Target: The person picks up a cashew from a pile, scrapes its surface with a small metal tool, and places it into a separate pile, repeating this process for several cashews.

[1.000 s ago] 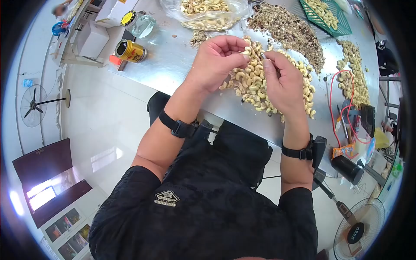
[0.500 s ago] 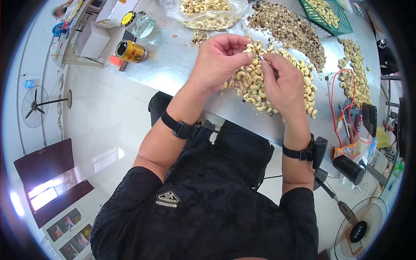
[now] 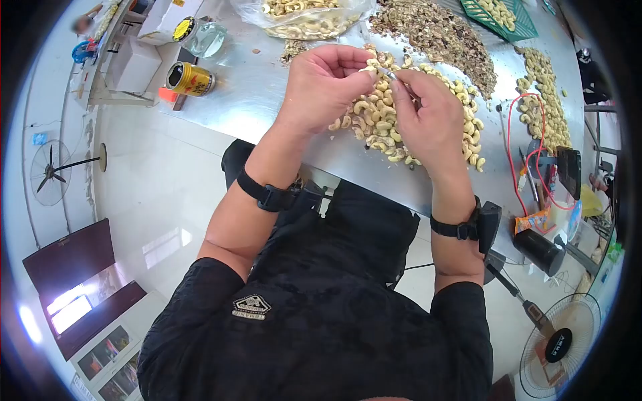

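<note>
One curved, creamy-pale cashew (image 3: 372, 64) is pinched by the left hand (image 3: 319, 85), above the cashew pile (image 3: 382, 125); the right hand (image 3: 429, 113) pinches a thin greyish tool (image 3: 390, 75) just beside it.

On the front of the black shirt (image 3: 334, 334), a pale-edged badge (image 3: 251, 307) carried a strip of small capitals that seemed to read "TEMANIS", though blur left the spelling uncertain; the finer marks above that strip could not be made out. The standing fan (image 3: 559, 345) bore pale characters across its black centre, too small to read. Red print showed on the yellow label of the jar (image 3: 194, 80), and lettering on the orange packet (image 3: 531, 221), both illegible. Dark marks on the yellow lid (image 3: 184, 29) were equally unreadable.
</note>
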A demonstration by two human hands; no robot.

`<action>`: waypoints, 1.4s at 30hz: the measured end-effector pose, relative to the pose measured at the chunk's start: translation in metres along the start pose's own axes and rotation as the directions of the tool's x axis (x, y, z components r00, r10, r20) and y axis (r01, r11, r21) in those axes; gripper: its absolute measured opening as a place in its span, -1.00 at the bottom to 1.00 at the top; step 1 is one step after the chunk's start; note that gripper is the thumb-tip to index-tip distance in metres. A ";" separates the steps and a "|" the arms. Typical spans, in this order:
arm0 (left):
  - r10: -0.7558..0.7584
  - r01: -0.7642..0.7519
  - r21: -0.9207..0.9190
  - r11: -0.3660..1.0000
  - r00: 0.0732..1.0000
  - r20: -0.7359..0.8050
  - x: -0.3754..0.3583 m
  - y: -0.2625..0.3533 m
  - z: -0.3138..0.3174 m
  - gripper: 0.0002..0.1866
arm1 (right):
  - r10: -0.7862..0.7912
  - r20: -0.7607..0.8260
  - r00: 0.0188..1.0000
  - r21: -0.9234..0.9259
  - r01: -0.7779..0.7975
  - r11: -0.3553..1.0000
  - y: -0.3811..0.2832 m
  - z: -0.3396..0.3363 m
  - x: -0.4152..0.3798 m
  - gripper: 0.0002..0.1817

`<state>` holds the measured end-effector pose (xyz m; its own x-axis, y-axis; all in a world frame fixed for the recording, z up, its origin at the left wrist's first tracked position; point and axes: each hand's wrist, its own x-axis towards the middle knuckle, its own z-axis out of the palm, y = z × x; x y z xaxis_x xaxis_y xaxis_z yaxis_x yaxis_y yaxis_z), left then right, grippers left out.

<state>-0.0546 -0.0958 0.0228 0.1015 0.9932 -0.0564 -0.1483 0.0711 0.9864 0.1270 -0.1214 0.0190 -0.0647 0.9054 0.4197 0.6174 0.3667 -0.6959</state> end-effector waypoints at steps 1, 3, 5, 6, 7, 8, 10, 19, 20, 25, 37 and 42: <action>-0.025 0.025 0.001 1.000 1.000 0.010 -0.001 0.003 -0.001 -0.75 | -0.023 -0.027 0.999 -0.021 0.023 1.000 0.000 0.001 0.000 -0.86; -0.072 0.073 -0.028 0.997 0.997 0.022 -0.001 0.006 -0.004 -0.75 | -0.032 -0.060 0.998 -0.025 0.031 0.999 -0.003 0.001 -0.001 -0.86; -0.115 0.117 -0.089 0.989 0.993 0.027 0.000 0.008 -0.007 -0.74 | -0.017 -0.083 0.996 0.000 0.017 1.000 -0.005 0.001 -0.001 -0.85; -0.099 0.102 -0.106 0.989 0.995 0.031 0.001 0.008 -0.007 -0.74 | 0.002 -0.092 0.996 0.026 0.000 1.000 -0.006 0.001 -0.001 -0.85; -0.084 0.088 -0.124 0.988 0.996 0.036 0.001 0.007 -0.007 -0.73 | 0.023 -0.100 0.995 0.052 -0.018 0.999 -0.006 0.001 -0.001 -0.85; -0.070 0.075 -0.144 0.987 0.997 0.042 0.001 0.006 -0.007 -0.73 | -0.003 -0.103 0.995 0.035 0.007 0.999 -0.002 0.003 -0.001 -0.86; -0.037 0.041 -0.133 0.990 0.999 0.033 0.001 0.005 -0.005 -0.73 | -0.010 -0.073 0.997 0.049 0.014 0.999 -0.004 0.001 0.000 -0.86; 0.032 -0.032 0.028 0.999 0.999 0.025 0.001 0.002 -0.002 -0.73 | 0.022 0.000 1.000 0.077 -0.022 0.997 -0.003 0.000 -0.001 -0.85; 0.036 -0.037 0.040 0.998 0.999 0.025 0.001 0.001 -0.003 -0.73 | 0.019 0.007 1.000 0.075 -0.019 0.997 -0.003 -0.001 -0.001 -0.85; -0.030 0.028 0.045 0.999 0.999 0.040 0.001 0.002 -0.008 -0.74 | 0.250 0.278 0.927 0.436 -0.354 0.827 -0.001 -0.012 0.001 -0.78; -0.047 0.080 -0.221 0.972 0.988 0.150 -0.009 0.009 -0.008 -0.74 | -0.091 0.182 0.979 0.983 -0.179 0.032 0.012 -0.015 0.001 -0.61; -0.079 0.105 -0.187 0.977 0.987 0.139 -0.012 0.008 -0.010 -0.76 | 0.009 0.128 0.992 0.961 -0.127 0.245 0.021 -0.012 0.000 -0.75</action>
<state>-0.0666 -0.1062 0.0294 0.2486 0.9621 -0.1123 -0.3186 0.1907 0.9285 0.1490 -0.1159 0.0113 -0.1591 0.9287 0.3348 -0.5945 0.1806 -0.7836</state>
